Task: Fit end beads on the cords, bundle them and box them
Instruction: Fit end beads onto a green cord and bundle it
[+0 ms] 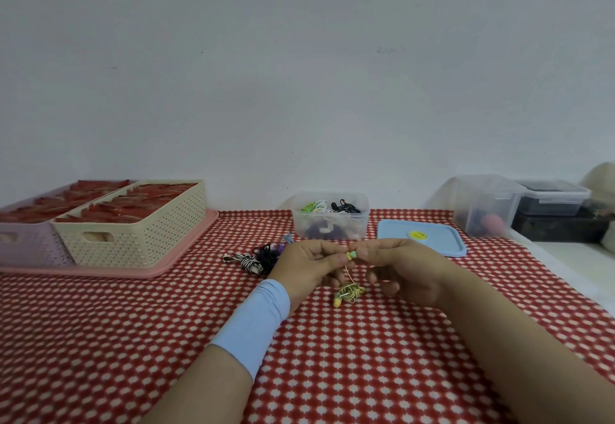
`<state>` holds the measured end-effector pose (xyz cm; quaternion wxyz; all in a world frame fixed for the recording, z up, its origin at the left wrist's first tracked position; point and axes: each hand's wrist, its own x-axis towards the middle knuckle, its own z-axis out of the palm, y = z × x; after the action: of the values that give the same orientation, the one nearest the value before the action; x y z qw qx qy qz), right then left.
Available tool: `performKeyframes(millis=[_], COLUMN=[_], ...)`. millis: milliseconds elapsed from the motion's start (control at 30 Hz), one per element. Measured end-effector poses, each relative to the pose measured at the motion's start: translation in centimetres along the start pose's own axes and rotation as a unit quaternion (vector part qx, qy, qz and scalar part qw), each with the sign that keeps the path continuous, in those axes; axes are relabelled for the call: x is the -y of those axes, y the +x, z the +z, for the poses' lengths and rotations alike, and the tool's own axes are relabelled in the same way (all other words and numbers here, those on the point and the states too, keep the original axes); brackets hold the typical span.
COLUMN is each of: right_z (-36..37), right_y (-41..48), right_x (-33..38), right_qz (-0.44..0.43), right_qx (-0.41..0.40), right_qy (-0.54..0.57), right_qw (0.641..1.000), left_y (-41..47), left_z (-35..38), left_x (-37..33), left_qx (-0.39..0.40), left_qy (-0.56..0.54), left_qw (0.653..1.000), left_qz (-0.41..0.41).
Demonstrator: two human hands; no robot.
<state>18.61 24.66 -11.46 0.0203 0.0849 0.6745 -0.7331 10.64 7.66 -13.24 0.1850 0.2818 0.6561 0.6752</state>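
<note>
Far left on the counter (133,340), which is covered by a red-and-white patterned cloth, a pink tray (186,258) carries a lilac basket (20,243) and a cream perforated basket (139,230). Both hold red items.

Right of the tray, bundled cords (253,261) lie on the cloth: one striped black and white, one black, one purple.

The left hand (306,267), with a light blue sleeve (256,323) at the wrist, and the right hand (406,270) meet above the counter. The fingers of both hands pinch a yellow-green end bead (351,254) from opposite sides. A thin cord (347,273) hangs from the bead to a loose coil (349,292) resting on the cloth.

Behind the hands stands an open clear container (361,223) of mixed cords. Its blue lid (432,240) lies just beside it. Further right are a clear tub (482,207) and a dark-filled box (552,197).
</note>
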Motion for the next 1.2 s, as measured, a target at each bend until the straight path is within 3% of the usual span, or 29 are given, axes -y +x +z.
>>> performKeyframes(millis=[600, 1033, 1200], right_z=[0.34, 0.40, 0.67], right_y=[0.01, -0.26, -0.56], right_x=[0.40, 0.41, 0.43], right_qz=[0.035, 0.017, -0.041], right_qx=[-0.009, -0.013, -0.053], right_qy=[-0.002, 0.030, -0.005], right_qw=[0.999, 0.999, 0.998], left_y=[-0.14, -0.19, -0.06], left_z=[-0.33, 0.19, 0.12], left_x=[-0.59, -0.67, -0.41], left_qx=[0.020, 0.022, 0.006], left_qy=[-0.011, -0.038, -0.032], left_qw=[1.000, 0.999, 0.999], left_qz=[0.009, 0.003, -0.002])
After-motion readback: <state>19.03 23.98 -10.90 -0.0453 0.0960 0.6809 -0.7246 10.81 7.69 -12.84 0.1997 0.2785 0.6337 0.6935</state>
